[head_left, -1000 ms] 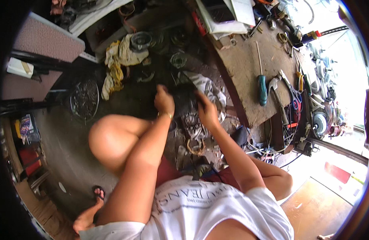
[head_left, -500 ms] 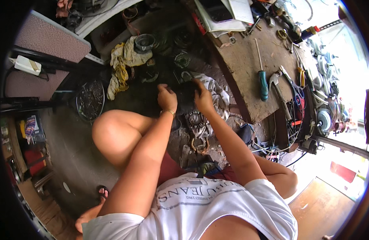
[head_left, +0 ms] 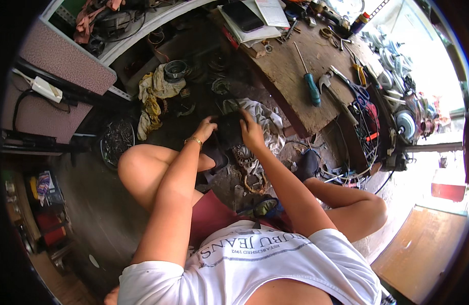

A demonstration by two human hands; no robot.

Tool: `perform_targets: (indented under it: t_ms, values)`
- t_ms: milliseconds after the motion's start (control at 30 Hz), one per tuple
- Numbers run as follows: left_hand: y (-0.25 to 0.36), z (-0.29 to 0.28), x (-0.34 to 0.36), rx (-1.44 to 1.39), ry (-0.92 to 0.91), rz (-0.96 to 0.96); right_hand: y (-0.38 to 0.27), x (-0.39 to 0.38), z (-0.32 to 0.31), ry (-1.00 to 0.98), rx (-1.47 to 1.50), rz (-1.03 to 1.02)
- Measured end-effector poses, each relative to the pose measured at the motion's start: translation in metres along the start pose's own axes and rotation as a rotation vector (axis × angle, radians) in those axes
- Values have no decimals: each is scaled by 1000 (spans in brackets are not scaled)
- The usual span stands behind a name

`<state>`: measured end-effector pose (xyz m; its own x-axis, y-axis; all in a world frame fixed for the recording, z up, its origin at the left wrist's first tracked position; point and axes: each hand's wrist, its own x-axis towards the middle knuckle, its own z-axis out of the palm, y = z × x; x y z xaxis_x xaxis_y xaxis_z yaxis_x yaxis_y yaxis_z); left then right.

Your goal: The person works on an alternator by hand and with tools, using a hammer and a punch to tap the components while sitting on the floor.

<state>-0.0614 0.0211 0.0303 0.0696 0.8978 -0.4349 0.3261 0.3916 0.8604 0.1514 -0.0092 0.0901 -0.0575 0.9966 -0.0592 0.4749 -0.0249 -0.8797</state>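
A black, flat-looking thing (head_left: 229, 131) is held between my two hands; its kind cannot be made out against the dark floor. My left hand (head_left: 208, 129) is closed at its left edge, thumb and fingers pinched together. On the opposite side, my right hand (head_left: 251, 133) grips the right edge with bent fingers. Just beyond lies a crumpled pale cloth (head_left: 260, 114), and a ring-shaped metal part (head_left: 220, 86) sits farther off on the floor. A toothed round part (head_left: 243, 154) shows partly below the black thing, next to a reddish-brown coil (head_left: 255, 184).
The wooden bench (head_left: 280, 66) at the right bears a screwdriver (head_left: 311, 89), a hammer (head_left: 338, 96), scissors (head_left: 355, 89) and a phone (head_left: 243, 16). At the left stand a bowl of small metal pieces (head_left: 117, 142), a yellowish rag (head_left: 150, 114) and a metal cup (head_left: 175, 70).
The bench and floor things have shifted in the picture as my head moved. My hands, with the black thing between them, now cover more of the toothed round part.
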Motion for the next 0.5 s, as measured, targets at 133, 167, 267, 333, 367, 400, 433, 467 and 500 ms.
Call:
perform_targets:
  t_ms: [133,167,267,333,367,400,433,467,500]
  values:
    - [-15,6,-5,75,1,90,-8,-38,-2,61,95,51]
    - [-14,14,-5,116,26,130,-4,-35,-7,84,88,60]
    - [-12,65,-4,54,470,76,13,-30,-17,178,31,115]
    - [-23,75,4,-177,646,139,7,-13,-16,97,-98,192]
    - [-23,73,12,-209,657,158,3,-5,-14,56,-165,232]
    - [-27,72,12,-238,673,160,-3,-4,-6,158,-252,179]
    - [-30,71,13,-267,689,162,-6,-3,-8,149,-219,195]
    - [-31,72,17,-255,706,151,-8,-1,-11,141,-185,211]
    - [-30,82,17,-201,712,144,-7,-3,-16,142,-156,244]
